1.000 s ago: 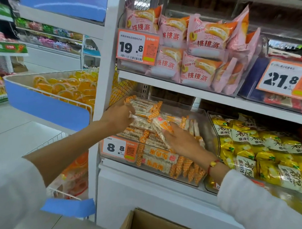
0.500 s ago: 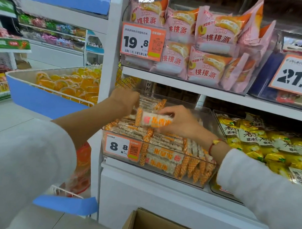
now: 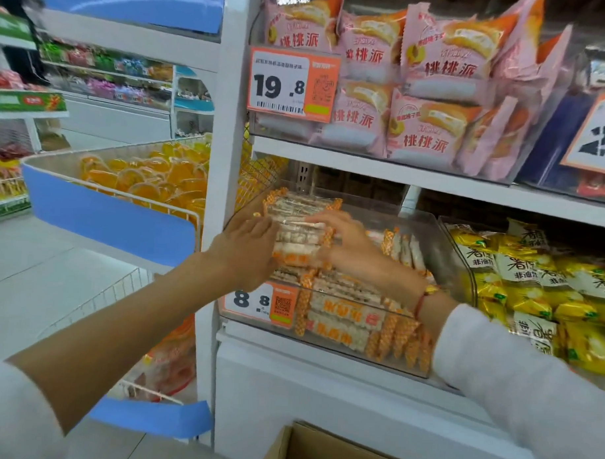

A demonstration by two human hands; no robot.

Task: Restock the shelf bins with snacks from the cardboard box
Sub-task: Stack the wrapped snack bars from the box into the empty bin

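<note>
A stack of orange-and-white snack packets (image 3: 299, 229) is held over the left part of the clear shelf bin (image 3: 441, 234) on the middle shelf. My left hand (image 3: 247, 248) presses against the stack's left end with straight fingers. My right hand (image 3: 348, 244) grips its right end, fingers curled over the top. More of the same packets (image 3: 346, 320) fill the bin below, some lying flat, some standing on edge at the right. A corner of the open cardboard box (image 3: 307, 449) shows at the bottom edge.
An 8.8 price tag (image 3: 261, 301) is fixed to the bin's front. Pink pie packs (image 3: 433, 86) fill the bin above, yellow packs (image 3: 539, 278) the bin to the right. A blue-fronted wire basket of orange jellies (image 3: 141, 179) juts out at left beside the white upright (image 3: 224, 158).
Both hands have come together on the packets, gathering them into one stack at the bin's left rear. The camera has shifted closer and slightly left.
</note>
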